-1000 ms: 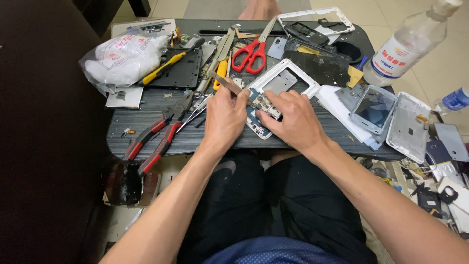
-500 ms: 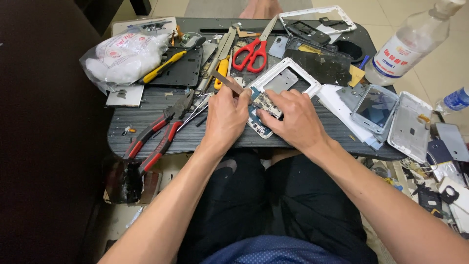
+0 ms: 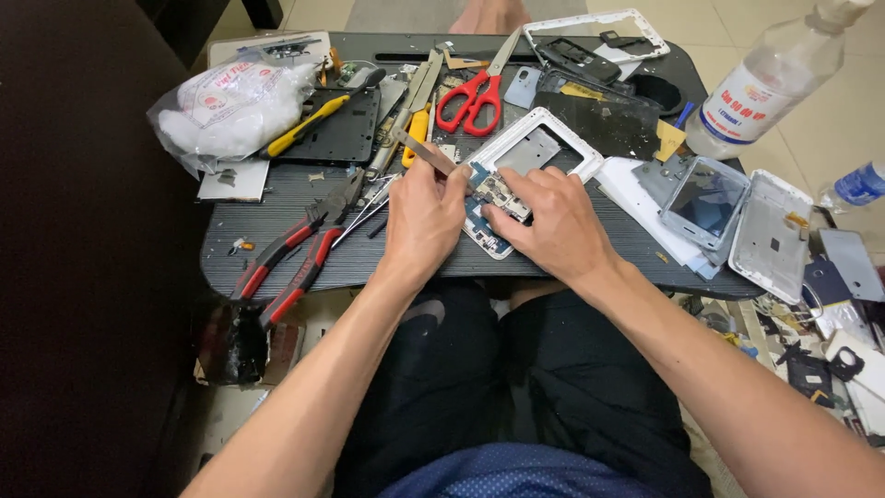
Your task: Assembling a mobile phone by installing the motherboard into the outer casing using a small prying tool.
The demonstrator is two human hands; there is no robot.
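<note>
An opened white phone [image 3: 539, 148] lies on the dark lap table [image 3: 277, 207], its blue circuit board exposed at the near end. My left hand [image 3: 422, 217] grips metal tweezers [image 3: 422, 152], tips pointing down at the board. My right hand [image 3: 553, 221] rests on the phone's near end, fingers pressing on the board and holding it steady. Both hands touch at the board.
Red-handled pliers [image 3: 290, 254] lie left of my hands. Red scissors [image 3: 475, 92], a yellow-handled tool [image 3: 309, 124], a white plastic bag [image 3: 230, 106], phone shells [image 3: 733, 207] and a clear bottle [image 3: 770, 78] crowd the table. More phone parts lie on the floor at right.
Both hands stay at the phone's board with only slight finger shifts. The view has hardly moved.
</note>
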